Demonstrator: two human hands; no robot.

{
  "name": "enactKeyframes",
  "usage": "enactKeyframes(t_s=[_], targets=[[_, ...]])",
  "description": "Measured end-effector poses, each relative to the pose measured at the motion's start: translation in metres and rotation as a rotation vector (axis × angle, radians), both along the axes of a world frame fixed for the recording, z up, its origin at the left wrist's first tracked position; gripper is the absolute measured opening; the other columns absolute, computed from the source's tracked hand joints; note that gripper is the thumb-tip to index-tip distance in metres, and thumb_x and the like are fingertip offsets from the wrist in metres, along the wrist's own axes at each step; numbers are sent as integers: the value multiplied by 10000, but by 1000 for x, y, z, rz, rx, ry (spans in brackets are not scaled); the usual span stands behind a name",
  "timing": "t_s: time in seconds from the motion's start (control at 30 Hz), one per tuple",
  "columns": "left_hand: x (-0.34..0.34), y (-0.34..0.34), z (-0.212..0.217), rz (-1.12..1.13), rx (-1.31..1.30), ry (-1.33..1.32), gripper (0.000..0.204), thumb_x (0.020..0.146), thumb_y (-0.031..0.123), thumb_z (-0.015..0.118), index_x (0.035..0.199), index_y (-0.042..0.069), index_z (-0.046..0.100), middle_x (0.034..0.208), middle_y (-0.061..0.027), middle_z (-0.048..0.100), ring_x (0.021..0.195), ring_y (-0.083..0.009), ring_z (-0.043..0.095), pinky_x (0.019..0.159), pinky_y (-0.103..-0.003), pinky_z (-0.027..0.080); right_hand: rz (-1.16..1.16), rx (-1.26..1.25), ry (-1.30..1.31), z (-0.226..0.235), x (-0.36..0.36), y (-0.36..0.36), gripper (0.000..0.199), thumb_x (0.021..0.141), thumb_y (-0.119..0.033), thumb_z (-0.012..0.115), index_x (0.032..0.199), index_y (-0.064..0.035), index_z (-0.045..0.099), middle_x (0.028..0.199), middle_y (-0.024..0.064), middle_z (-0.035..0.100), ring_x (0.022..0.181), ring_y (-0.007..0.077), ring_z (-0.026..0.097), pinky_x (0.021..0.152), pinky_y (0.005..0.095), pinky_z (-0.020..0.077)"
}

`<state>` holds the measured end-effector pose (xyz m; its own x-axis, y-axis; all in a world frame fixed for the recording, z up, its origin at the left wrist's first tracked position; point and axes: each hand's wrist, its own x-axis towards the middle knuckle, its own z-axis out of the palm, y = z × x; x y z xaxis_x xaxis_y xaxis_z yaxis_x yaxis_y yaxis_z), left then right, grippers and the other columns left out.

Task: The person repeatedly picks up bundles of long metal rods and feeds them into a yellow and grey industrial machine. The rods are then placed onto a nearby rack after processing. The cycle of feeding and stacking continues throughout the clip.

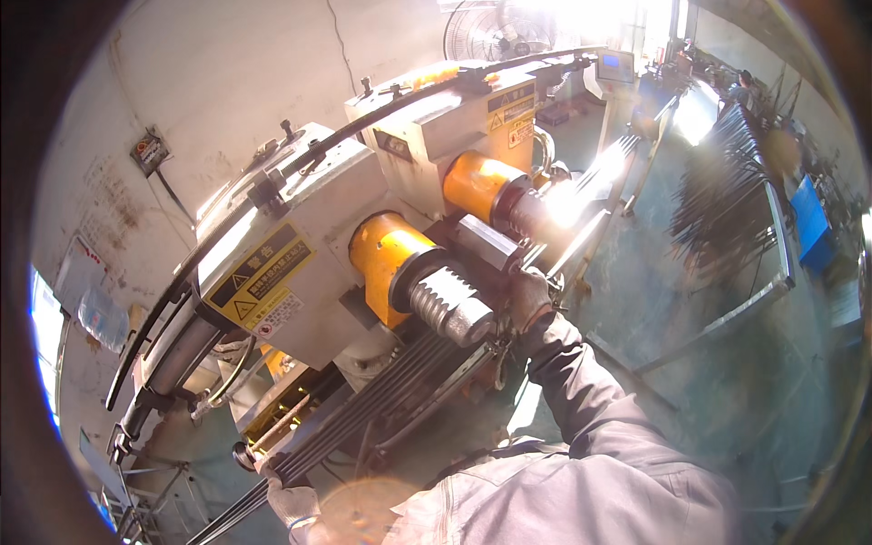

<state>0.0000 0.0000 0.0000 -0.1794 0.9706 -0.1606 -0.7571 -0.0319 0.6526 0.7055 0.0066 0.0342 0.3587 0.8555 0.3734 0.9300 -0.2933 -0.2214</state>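
A bundle of long, dark metal rods point(381, 389) runs slantwise past the front of a large grey machine point(318, 272). At the lower left, my gloved left hand point(292, 501) is closed around the bundle, its fingertips partly behind the rods. My gloved right hand point(529, 300) reaches to the machine beside a rectangular metal block point(486, 241), between two yellow cylinders. Its fingers are curled and partly hidden, so what they grip does not show. The nearer yellow cylinder point(391, 254) carries a thick threaded shaft point(451, 304), just left of that hand.
The second yellow cylinder point(486, 186) sits farther back, under strong glare. Many thin rods point(727, 182) lie on a rack at the right, near a blue panel point(807, 221). A fan point(500, 32) and a small control screen point(615, 65) stand at the back.
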Motion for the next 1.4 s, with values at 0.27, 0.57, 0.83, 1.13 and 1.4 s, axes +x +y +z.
enactKeyframes(t_s=[0.27, 0.57, 0.83, 1.13, 1.4], targets=[[152, -19, 56, -81, -117, -32, 419, 1168, 315, 620, 1443, 12, 708, 1448, -172, 756, 1320, -367, 722, 1234, -549, 525, -208, 431, 850, -1, -35, -12, 350, 1180, -261, 548, 1063, 6, 742, 856, 126, 717, 803, 235, 694, 724, 417, 540], [107, -11, 63, 259, -224, 11, 346, 1198, 198, 515, 1385, -16, 711, 1359, -161, 767, 1295, -323, 727, 1221, -537, 561, -269, 556, 1471, -7, -49, -114, 548, 1172, -482, 641, 1259, 40, 782, 1102, 89, 803, 1045, 170, 696, 990, 354, 539], [204, -19, 68, 68, -177, 51, 395, 1157, 371, 669, 1363, 39, 725, 1319, -121, 761, 1261, -315, 709, 1188, -526, 551, -268, 254, 1404, -92, -34, -139, 347, 1145, -293, 666, 1076, 31, 769, 1016, 128, 806, 838, 177, 697, 800, 371, 563], [162, -34, 91, 21, -153, -312, 428, 1135, 329, 679, 1453, 44, 690, 1469, -170, 734, 1389, -399, 665, 1259, -588, 491, -53, -38, 1200, -155, -43, -159, 311, 1095, -307, 712, 923, -55, 774, 812, 27, 736, 712, 127, 642, 636, 294, 440], [-108, -53, 80, 387, -131, -200, 366, 1152, 325, 615, 1267, -10, 708, 1243, -184, 768, 1213, -402, 730, 1152, -583, 562, -200, -266, 1104, -260, -54, -261, 99, 853, -223, 795, 904, -157, 743, 842, 79, 754, 763, 322, 753, 697, 462, 569]])
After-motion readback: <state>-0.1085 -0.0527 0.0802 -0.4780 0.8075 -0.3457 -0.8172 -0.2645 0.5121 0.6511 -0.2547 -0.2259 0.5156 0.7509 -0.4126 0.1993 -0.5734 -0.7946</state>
